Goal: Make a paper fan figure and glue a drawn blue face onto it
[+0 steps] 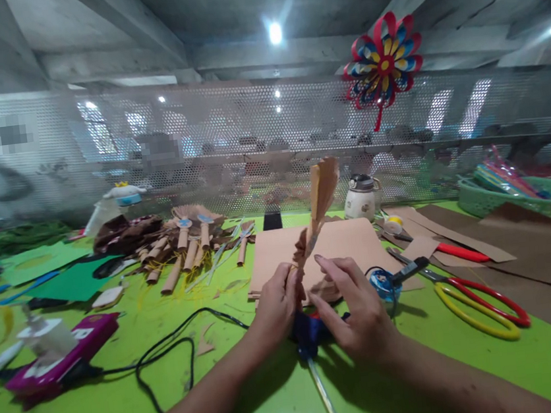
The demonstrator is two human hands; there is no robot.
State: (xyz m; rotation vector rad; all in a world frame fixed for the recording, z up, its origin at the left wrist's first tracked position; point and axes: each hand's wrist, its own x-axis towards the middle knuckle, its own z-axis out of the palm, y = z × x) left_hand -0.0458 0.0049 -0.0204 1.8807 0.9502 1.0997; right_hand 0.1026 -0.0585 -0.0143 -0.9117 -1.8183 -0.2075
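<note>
A pleated brown paper craft piece (322,191) stands upright, gripped near its lower, crumpled end by my left hand (281,299). Its fingers are closed around that end. My right hand (353,303) is just to the right, fingers apart and holding nothing; whether a fingertip touches the paper, I cannot tell. Below and between the hands lies a dark blue glue gun (307,335), partly hidden, with a clear glue stick (326,396) pointing toward me. Behind the hands is a stack of tan paper sheets (271,253).
Red-and-yellow scissors (480,306), a tape roll (384,283) and brown paper (524,251) lie right. Finished paper pieces with rolled handles (188,249) are piled left. A purple power strip (87,347) and black cord (189,322) lie front left. A jar (361,197) stands behind.
</note>
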